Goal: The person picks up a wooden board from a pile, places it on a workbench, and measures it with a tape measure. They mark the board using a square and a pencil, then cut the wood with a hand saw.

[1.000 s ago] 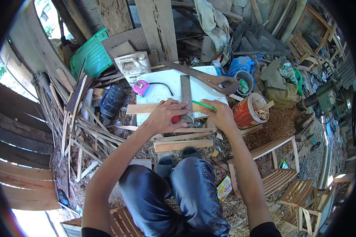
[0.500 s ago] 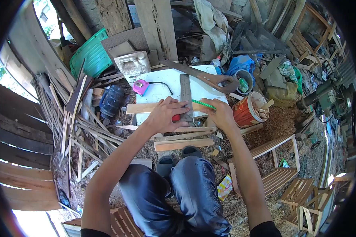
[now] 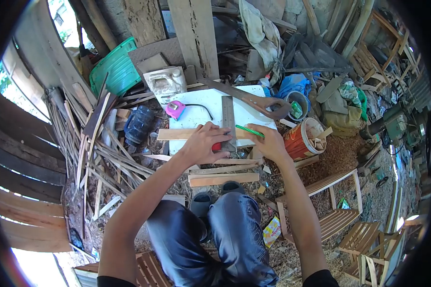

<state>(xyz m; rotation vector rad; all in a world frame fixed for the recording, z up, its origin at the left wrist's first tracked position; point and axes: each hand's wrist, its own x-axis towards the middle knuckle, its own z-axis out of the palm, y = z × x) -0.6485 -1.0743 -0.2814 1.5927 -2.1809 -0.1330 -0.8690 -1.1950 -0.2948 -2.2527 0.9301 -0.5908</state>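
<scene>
Wooden strip (image 3: 177, 134) | laid left-to-right, crossed by metal ruler (image 3: 228, 112) | both clasped by left grip (image 3: 203, 143) | green pen (image 3: 250, 130) pinched in right grip (image 3: 270, 142), right of ruler

Near mid-frame, shows smooth wood in the strip (image 3: 176, 134), dull metal in the square (image 3: 228, 114), glossy plastic in the tape measure (image 3: 175, 110).

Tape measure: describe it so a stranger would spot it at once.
Start from the white board in the middle of the view. Along its left edge, just beyond the wooden strip under the left hand, lies the tape measure. Its bright pink case and curving black strap set it apart from the tools nearby.
</scene>
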